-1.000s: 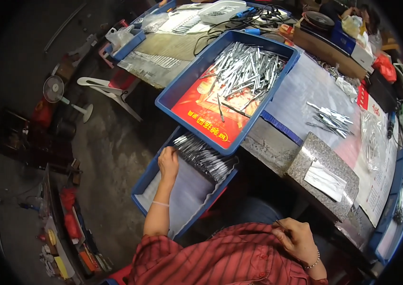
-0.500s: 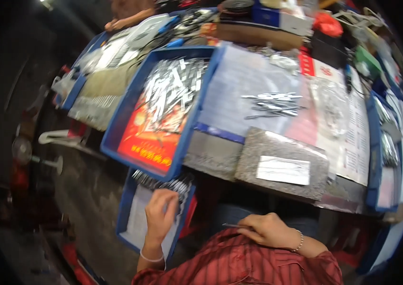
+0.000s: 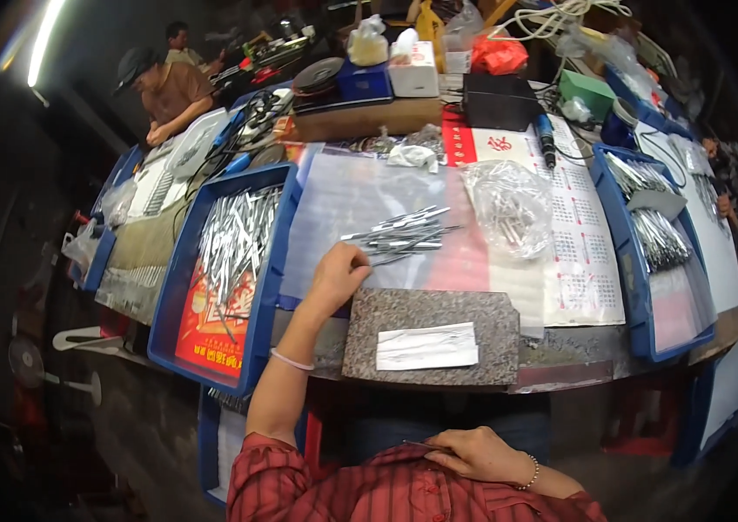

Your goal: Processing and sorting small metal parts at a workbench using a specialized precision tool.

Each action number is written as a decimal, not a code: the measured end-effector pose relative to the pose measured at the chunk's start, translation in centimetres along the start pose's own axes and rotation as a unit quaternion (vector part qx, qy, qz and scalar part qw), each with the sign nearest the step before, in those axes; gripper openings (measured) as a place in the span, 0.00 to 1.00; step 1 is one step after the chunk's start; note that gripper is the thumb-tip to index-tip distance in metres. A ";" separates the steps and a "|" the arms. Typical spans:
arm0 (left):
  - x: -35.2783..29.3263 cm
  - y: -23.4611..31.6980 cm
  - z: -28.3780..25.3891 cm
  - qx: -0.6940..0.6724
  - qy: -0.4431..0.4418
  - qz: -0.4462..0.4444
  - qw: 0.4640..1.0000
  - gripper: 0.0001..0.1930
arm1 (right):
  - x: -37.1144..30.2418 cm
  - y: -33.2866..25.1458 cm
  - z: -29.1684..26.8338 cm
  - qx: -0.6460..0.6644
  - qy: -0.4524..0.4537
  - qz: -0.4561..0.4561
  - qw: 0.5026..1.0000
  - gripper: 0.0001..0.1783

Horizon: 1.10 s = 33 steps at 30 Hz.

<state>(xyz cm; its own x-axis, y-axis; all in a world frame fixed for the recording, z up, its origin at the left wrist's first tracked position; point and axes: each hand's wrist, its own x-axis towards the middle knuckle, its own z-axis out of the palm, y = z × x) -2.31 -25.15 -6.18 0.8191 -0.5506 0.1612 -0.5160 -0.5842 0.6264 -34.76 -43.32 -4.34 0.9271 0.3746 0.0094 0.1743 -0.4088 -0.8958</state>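
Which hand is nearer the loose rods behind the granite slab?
Left. The left hand is at the left end of the rods; the right hand is farther, by the red shirt.

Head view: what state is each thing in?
Rod pile, loose, on the sheet.
Left hand, fingers curled, at the pile's edge.
Right hand, holding a thin piece.
Red-lined tray, part-filled with more rods.
Slab, flat, paper on top.
Clear bag, lying down, things inside.
Tube light, lit.
Fan, unclear whether running.
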 end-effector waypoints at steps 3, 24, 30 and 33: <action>0.8 -0.5 -0.6 -0.024 -0.050 -0.023 0.998 0.08 | -0.5 0.6 -0.3 0.005 0.030 0.001 1.000 0.13; -16.4 15.1 -0.9 -0.349 0.009 0.062 0.935 0.09 | 2.8 -2.9 -5.3 0.413 0.134 0.088 0.896 0.07; -18.0 13.8 -0.5 -0.471 0.051 0.090 0.876 0.07 | 5.7 -0.9 -10.8 -0.038 0.282 0.011 0.959 0.05; -18.5 13.7 -0.5 -0.467 0.065 0.053 0.880 0.08 | 9.9 2.8 -17.8 -0.230 0.378 0.060 0.895 0.09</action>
<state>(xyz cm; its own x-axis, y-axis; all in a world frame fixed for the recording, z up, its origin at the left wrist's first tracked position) -24.36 -22.67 -0.16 0.8315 -0.4642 0.3050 -0.2102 0.2453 0.9464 -19.17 -55.57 1.17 0.8771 -0.2949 0.3792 0.0149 -0.7723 -0.6351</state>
